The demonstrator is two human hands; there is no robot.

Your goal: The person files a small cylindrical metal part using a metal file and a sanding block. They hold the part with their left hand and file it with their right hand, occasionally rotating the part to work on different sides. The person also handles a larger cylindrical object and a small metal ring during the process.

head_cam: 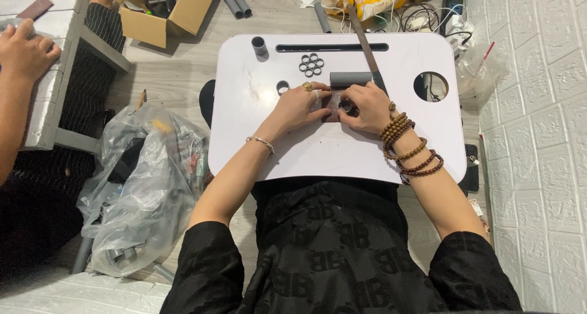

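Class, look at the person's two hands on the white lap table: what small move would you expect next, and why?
Probably rubbing the small grey ring on the dark sheet: the right hand presses the ring there, while the left hand pins that sheet flat.

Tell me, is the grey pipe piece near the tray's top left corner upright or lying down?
Upright: the pipe piece stands on end on the tray, its round open mouth facing up.

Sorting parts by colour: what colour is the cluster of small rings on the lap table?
Grey, matching the pipe pieces; the ring cluster lies on the white lap table, seen in the head view.
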